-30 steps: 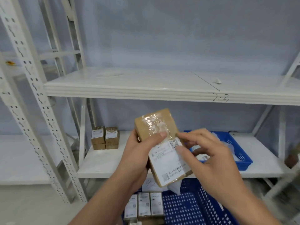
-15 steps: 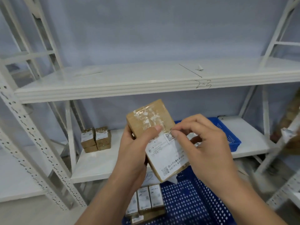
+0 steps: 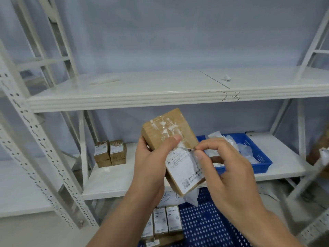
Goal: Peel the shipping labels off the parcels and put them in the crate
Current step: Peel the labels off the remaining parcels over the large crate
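Pinching: right hand (image 3: 227, 172) has the lifted top corner of the white paper shipping label (image 3: 179, 167); left hand (image 3: 149, 164) wraps the small brown taped cardboard parcel (image 3: 160, 129), held before the blue perforated plastic crate (image 3: 258, 166). Label likely thin, tears easily; parcel light, stiff.

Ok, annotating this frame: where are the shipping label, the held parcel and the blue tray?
shipping label (image 3: 180, 169): head view, its printed face
parcel (image 3: 161, 126): head view, its taped upper face
blue tray (image 3: 260, 167): head view, its front wall
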